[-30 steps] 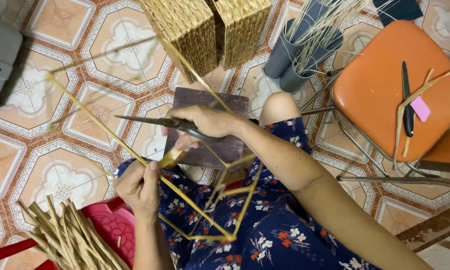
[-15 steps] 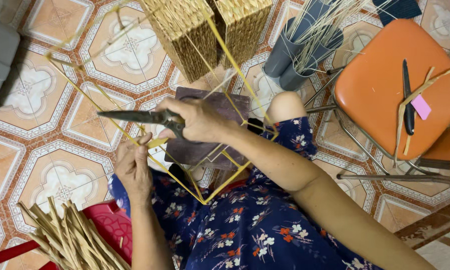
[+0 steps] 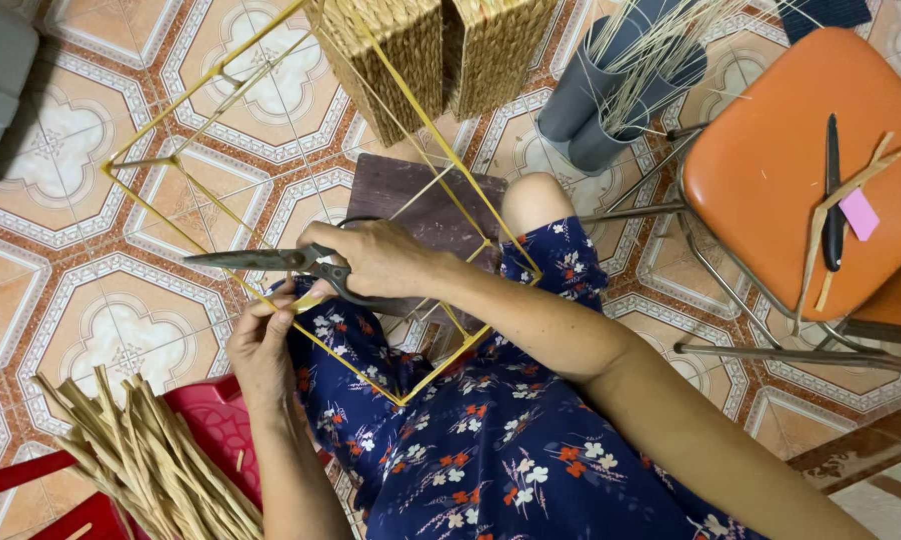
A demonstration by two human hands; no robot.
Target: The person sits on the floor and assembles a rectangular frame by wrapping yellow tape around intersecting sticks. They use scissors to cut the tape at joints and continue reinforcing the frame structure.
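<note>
My right hand (image 3: 381,262) grips the handles of dark metal scissors (image 3: 256,260), whose blades point left across a rod of the yellow wire frame (image 3: 161,165). The frame rests on my lap and reaches up over the tiled floor. Just below the scissors, my left hand (image 3: 266,345) pinches a short pale strip against the frame's lower rod. A dark blue flowered dress (image 3: 491,440) covers my legs.
Two woven straw baskets (image 3: 431,50) stand at the top. Grey tubes holding thin reeds (image 3: 611,90) sit beside an orange chair (image 3: 801,160) that bears a dark knife and a pink tag. A bundle of dried straw strips (image 3: 151,460) lies on a red tray at bottom left.
The wire frame has tilted up and away toward the baskets. My right hand with the scissors has slid left and lower; my left hand stays under it on the frame.
</note>
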